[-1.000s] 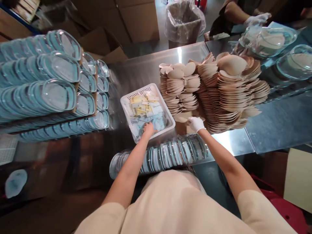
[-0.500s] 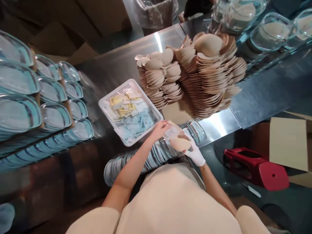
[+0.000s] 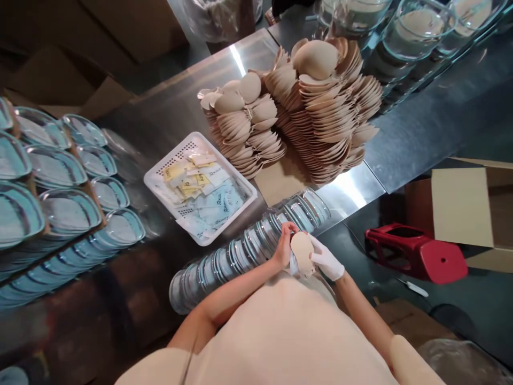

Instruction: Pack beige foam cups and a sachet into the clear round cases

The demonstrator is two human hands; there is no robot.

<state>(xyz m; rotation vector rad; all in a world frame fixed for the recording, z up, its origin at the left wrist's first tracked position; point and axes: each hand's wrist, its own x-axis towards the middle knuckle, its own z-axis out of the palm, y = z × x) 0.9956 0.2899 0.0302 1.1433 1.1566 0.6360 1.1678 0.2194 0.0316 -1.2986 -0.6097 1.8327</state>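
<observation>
Against the chest now, both hands [image 3: 306, 254] with beige pad [image 3: 302, 251], formerly higher.

Both hands hold a beige cup [image 3: 302, 252] near the chest: bare left hand [image 3: 284, 247], gloved right hand [image 3: 326, 260], above the lid row [image 3: 248, 243].
</observation>
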